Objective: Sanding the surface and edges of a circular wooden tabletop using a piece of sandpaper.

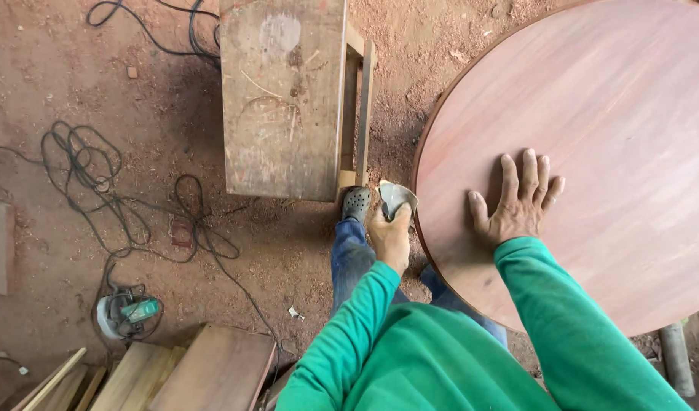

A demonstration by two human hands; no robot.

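Note:
A large round reddish wooden tabletop (616,114) fills the right side of the head view. My right hand (517,202) lies flat on it near its left edge, fingers spread, palm down. My left hand (390,232) grips a folded piece of grey sandpaper (396,196) and presses it against the tabletop's left rim. Both arms wear green sleeves. My foot in a grey perforated clog (356,204) stands on the dusty floor just left of the sandpaper.
A worn wooden bench (282,99) stands on the sawdust floor to the left. Black cables (98,183) trail over the ground to a green power tool (129,313). Wooden boards (182,373) lie at the bottom left. A post (675,358) shows under the tabletop's right edge.

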